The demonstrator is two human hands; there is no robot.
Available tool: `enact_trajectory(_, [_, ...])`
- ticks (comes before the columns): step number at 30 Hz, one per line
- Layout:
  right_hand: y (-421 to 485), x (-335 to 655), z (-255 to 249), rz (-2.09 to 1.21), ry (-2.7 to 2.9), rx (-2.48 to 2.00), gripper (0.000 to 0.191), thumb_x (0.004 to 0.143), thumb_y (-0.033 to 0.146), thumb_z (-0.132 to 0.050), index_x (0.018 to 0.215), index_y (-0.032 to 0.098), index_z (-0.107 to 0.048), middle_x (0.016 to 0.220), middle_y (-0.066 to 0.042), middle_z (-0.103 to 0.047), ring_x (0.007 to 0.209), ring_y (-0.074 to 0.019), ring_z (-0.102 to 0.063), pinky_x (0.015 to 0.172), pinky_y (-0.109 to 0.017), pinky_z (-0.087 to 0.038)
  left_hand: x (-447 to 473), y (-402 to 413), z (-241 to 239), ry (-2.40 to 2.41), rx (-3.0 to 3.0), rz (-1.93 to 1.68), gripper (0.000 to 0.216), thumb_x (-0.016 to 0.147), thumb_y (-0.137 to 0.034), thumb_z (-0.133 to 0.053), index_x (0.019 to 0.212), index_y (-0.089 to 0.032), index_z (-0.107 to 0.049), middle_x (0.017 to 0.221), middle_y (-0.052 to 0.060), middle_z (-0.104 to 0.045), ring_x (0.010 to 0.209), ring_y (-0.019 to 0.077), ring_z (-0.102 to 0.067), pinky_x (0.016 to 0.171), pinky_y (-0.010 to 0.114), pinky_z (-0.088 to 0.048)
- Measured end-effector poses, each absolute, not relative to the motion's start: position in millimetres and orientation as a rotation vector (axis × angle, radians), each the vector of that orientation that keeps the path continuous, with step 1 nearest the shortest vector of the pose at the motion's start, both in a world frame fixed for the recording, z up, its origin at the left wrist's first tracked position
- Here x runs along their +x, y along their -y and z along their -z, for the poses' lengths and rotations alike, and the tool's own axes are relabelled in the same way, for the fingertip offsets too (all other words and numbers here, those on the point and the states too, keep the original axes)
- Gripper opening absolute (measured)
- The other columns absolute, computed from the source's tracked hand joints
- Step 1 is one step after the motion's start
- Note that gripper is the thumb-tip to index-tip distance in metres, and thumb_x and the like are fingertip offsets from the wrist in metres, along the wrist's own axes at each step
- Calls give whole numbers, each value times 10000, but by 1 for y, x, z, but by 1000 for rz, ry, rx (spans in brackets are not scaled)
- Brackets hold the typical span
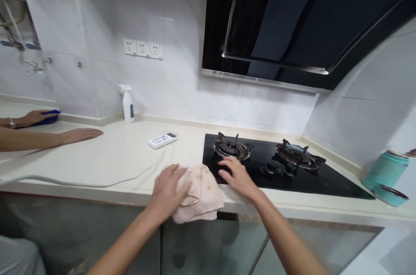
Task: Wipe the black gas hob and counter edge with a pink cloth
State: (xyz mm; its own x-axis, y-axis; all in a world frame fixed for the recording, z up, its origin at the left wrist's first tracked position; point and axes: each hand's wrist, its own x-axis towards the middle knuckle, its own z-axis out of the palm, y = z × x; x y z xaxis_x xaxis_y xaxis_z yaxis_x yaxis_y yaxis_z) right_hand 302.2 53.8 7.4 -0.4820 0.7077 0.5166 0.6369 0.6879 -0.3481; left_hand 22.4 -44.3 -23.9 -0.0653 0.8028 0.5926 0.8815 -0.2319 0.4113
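A stained pinkish cloth (203, 190) lies folded at the counter's front edge, partly hanging over it. My left hand (169, 190) rests on the cloth's left side with fingers curled over it. My right hand (237, 176) lies flat with fingers spread on the front left corner of the black gas hob (325, 179), just right of the cloth. The hob has two burners, the left burner (231, 147) being just beyond my right fingertips, and two knobs (276, 169).
Another person's two hands (78, 135) lie on the cream counter (107, 153) at far left, one on a blue object (48, 117). A white spray bottle (128, 104), a white remote (161, 140) and a white cable (97, 184) are on the counter. Teal tins (386, 171) stand right. A black hood (292, 24) hangs above.
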Motion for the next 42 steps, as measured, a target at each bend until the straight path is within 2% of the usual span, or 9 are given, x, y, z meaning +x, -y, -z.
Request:
enact_trajectory(2, [-67, 346, 6, -37, 2217, -1241, 321, 1001, 396, -494, 1217, 246, -680, 1297, -112, -607, 1210, -260, -585, 1018, -483, -455, 46, 49, 29, 1958, -2151, 964, 628, 831, -668, -592, 1358, -331, -648, 1551, 161, -478, 1484, 483, -289, 1149, 702, -263])
enact_trajectory(5, [-78, 388, 34, 166, 2228, -1468, 405, 1014, 410, -433, 1294, 231, -664, 1369, -144, -601, 1290, -307, -549, 1064, -543, -415, 68, 45, 25, 2086, -2205, 748, 684, 801, -720, -609, 1381, -360, -637, 1625, 172, -375, 1511, 573, -121, 1093, 820, -160])
enact_trajectory(8, [-76, 399, 53, 264, 2295, -1595, 519, 1033, 447, -353, 1457, 231, -558, 1525, -137, -509, 1434, -310, -429, 1156, -545, -324, 70, 34, 12, 2210, -2224, 603, 676, 860, -717, -514, 1451, -390, -558, 1672, 133, -301, 1538, 537, -63, 1104, 819, -144])
enact_trajectory(12, [-68, 395, 51, 213, 2388, -1707, 637, 1033, 553, -298, 1551, 218, -454, 1630, -126, -380, 1527, -319, -291, 1217, -536, -233, 49, 3, -6, 2320, -2259, 420, 633, 921, -680, -413, 1501, -434, -472, 1714, 70, -205, 1568, 456, 14, 1179, 738, -119])
enact_trajectory(15, [-64, 393, 45, 155, 2438, -1721, 774, 993, 686, -304, 1581, 194, -400, 1662, -138, -301, 1550, -347, -224, 1233, -557, -195, 28, -31, -10, 2316, -2257, 332, 581, 953, -620, -386, 1504, -451, -460, 1716, 56, -202, 1571, 445, -14, 1186, 723, -130])
enact_trajectory(18, [-61, 393, 47, 129, 2429, -1698, 838, 964, 751, -299, 1581, 193, -400, 1662, -134, -298, 1553, -354, -212, 1236, -570, -197, 15, -71, -7, 2292, -2214, 319, 550, 968, -583, -379, 1491, -448, -480, 1704, 53, -240, 1566, 452, -69, 1177, 731, -146])
enact_trajectory(27, [-68, 402, 72, 244, 2314, -1547, 727, 962, 714, -393, 1492, 239, -539, 1588, -104, -448, 1497, -362, -353, 1196, -603, -309, 26, -204, 1, 2200, -2147, 431, 557, 974, -590, -397, 1494, -410, -488, 1679, 76, -300, 1551, 441, -145, 1169, 716, -181])
enact_trajectory(34, [-70, 412, 78, 310, 2277, -1416, 634, 935, 670, -514, 1437, 290, -588, 1537, -84, -519, 1448, -379, -429, 1145, -625, -375, 23, -260, -2, 2173, -2121, 563, 650, 995, -640, -298, 1471, -266, -536, 1653, 136, -319, 1515, 485, -147, 1146, 711, -149])
enact_trajectory(42, [-66, 408, 69, 255, 2253, -1455, 606, 949, 661, -489, 1406, 283, -610, 1528, -85, -529, 1453, -344, -425, 1163, -580, -350, 31, -222, 4, 2263, -2105, 525, 644, 920, -731, -332, 1451, -430, -536, 1679, 62, -306, 1544, 472, -126, 1161, 737, -155])
